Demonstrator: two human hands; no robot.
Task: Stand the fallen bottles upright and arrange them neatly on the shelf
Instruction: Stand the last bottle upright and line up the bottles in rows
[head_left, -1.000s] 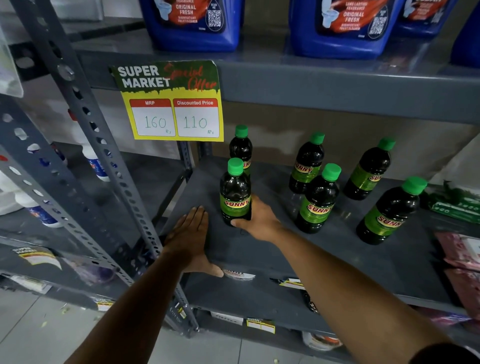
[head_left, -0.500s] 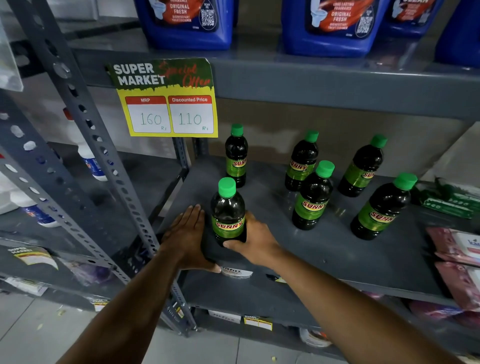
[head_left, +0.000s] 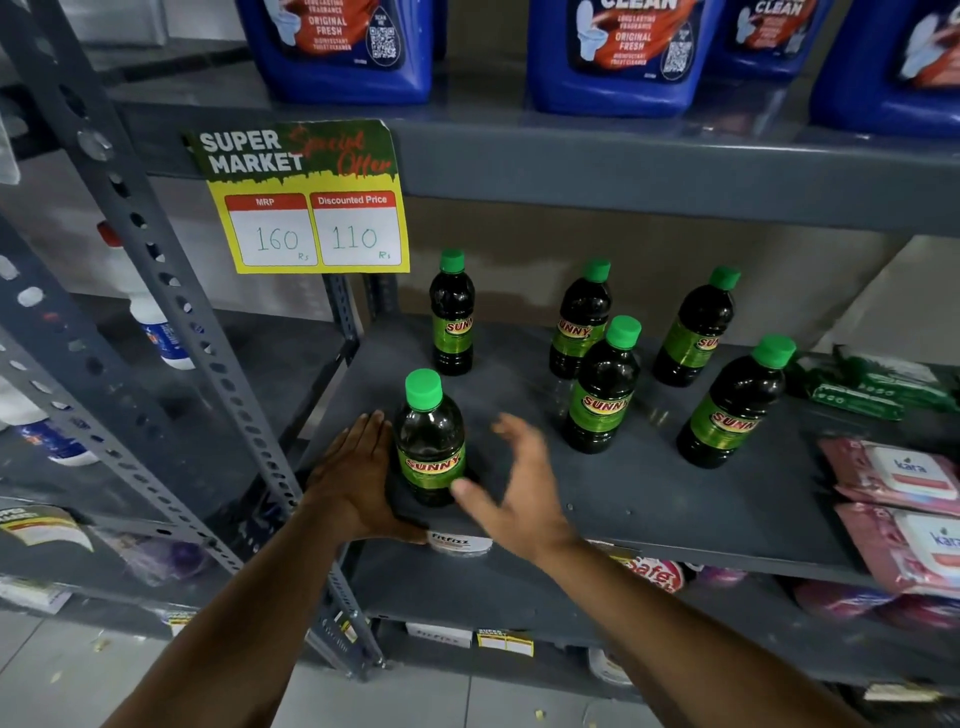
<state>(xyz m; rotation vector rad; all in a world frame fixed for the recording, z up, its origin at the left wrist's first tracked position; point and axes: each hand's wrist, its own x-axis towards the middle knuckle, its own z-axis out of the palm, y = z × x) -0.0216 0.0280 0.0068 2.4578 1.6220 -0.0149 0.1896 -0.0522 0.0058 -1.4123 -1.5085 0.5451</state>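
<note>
- All six dark plastic bottles with green screw caps and green-and-yellow "SUNNY" labels stand upright on the grey metal shelf (head_left: 649, 499); none lies on its side, so by my reading the standing-up part is done.
- The front-left bottle (head_left: 430, 441) stands close to the shelf's front edge, near its left corner.
- The back-left bottle (head_left: 452, 317) stands alone toward the rear edge. The other four bottles (head_left: 602, 389) form a loose cluster toward the middle and right, two nearer the rear and two nearer the front.
- What seems left is the tidying: the spacing is uneven, with no straight row yet.
- The left hand (head_left: 358, 473) lies flat on the shelf at its front-left corner, its fingers (head_left: 371, 431) stretched out just beside the front-left bottle, grasping nothing.
- The right hand (head_left: 519, 488) hovers on the other side of that bottle with fingers spread and released; the thumb tip is at the label, and I cannot tell whether it touches.
- The shelf surface is dull, dark grey metal carried on perforated grey uprights (head_left: 171, 291).
- Pink wipe packs (head_left: 898, 478) and green packets (head_left: 862, 389) sit at the shelf's right end.
- A yellow price card (head_left: 306, 208) hangs from the shelf above, which carries blue cleaner jugs (head_left: 618, 57).
- A pale tiled floor (head_left: 62, 670) shows below.
</note>
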